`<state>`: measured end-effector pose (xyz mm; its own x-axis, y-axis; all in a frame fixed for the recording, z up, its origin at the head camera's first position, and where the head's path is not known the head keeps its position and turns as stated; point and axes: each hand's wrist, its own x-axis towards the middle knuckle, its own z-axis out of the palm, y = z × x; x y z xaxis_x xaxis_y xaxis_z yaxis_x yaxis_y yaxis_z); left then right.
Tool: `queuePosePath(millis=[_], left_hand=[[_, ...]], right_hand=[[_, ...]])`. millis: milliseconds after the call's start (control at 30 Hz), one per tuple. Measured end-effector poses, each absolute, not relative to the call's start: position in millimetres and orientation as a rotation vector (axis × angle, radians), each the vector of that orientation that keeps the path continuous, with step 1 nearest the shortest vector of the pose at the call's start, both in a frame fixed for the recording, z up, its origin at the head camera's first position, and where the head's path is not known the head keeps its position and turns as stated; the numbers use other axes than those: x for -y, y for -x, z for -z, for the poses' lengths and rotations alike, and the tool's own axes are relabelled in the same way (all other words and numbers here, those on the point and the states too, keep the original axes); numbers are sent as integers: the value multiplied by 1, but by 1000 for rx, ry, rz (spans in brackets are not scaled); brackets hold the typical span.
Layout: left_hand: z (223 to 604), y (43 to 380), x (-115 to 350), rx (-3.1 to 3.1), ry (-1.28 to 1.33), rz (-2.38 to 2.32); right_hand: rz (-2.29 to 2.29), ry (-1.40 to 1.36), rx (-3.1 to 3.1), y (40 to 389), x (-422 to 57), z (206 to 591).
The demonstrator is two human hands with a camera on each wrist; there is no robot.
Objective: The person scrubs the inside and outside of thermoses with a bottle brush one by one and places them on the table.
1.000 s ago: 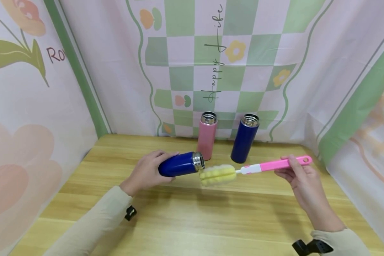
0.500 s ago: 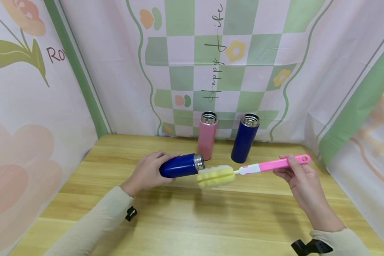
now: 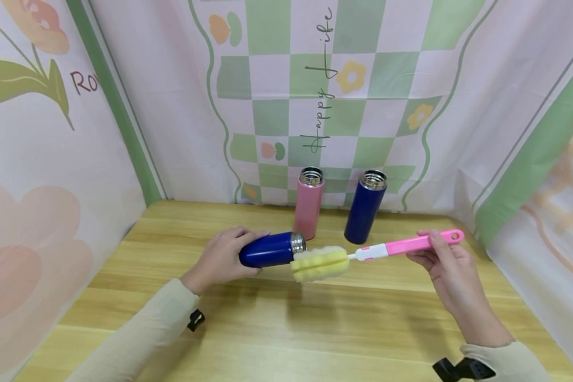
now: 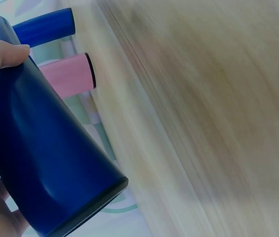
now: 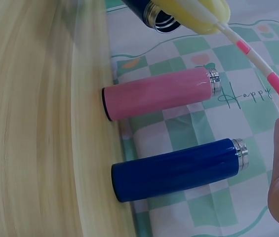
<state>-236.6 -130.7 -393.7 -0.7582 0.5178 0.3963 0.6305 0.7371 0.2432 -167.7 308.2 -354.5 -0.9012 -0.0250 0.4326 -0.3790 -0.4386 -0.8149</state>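
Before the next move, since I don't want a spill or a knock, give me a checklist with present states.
1. Left hand gripping the tilted blue bottle: ok.
2. Right hand holding the pink brush handle: ok.
3. Bottle mouth uncapped: ok.
4. Sponge head lined up with it: not ok, outside and off to one side.
5. Pink bottle and other blue bottle upright: ok.
6. Tilted blue bottle empty: cannot tell, inside hidden.

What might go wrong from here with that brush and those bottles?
The sponge looks wider than the neck of the held bottle, so it might jam if pushed in. It also sits beside the neck, so a push could slip past. The pink bottle stands just behind; a bump might topple it.
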Motion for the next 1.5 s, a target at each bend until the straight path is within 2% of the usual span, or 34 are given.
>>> queuePosePath(millis=[433, 1500], left_hand=[[396, 235, 130, 2626, 958, 464], [394, 235, 128, 2567, 1015, 449]], right_hand=[[-2473, -626, 1371, 171, -303, 355], [-2339, -471, 1492, 172, -309, 361]])
